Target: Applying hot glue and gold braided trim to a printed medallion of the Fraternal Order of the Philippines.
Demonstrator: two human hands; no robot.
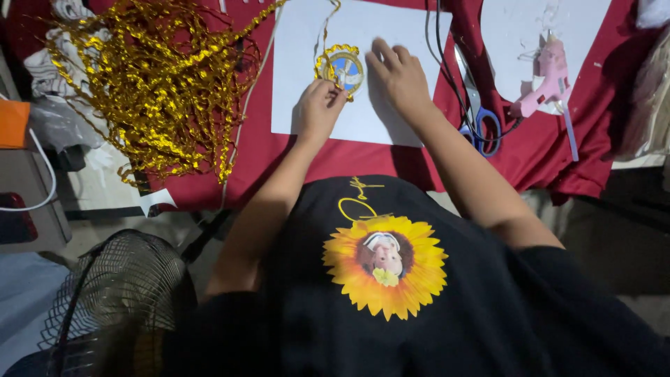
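Left hand [319,108]: fingers curled, tips pinching the lower left edge of the round badge [343,68] where the gold cord meets it. The grasp appears to close on the cord trim rather than on the disc itself, though the fingertips are partly hidden behind the knuckles.

Right hand [399,73]: fingers extended and pressed flat, tips resting on the white sheet [380,119] just right of the badge and touching its right edge. It holds nothing.

The badge is a small disc with a blue and white centre and a coiled gold border. It lies flat on the white sheet, between the two hands, ahead of the left fingertips and to the left of the right ones. Both hands are in contact; the left is the working hand.

A loose gold cord tail [326,24] runs up from the badge's top edge (long axis away from the person).

Surroundings: red cloth [544,150] under the sheet; a heap of gold tinsel cord [157,84] well to the left; blue-handled scissors [478,119] near the right forearm; a pink glue gun [548,80] farther right.
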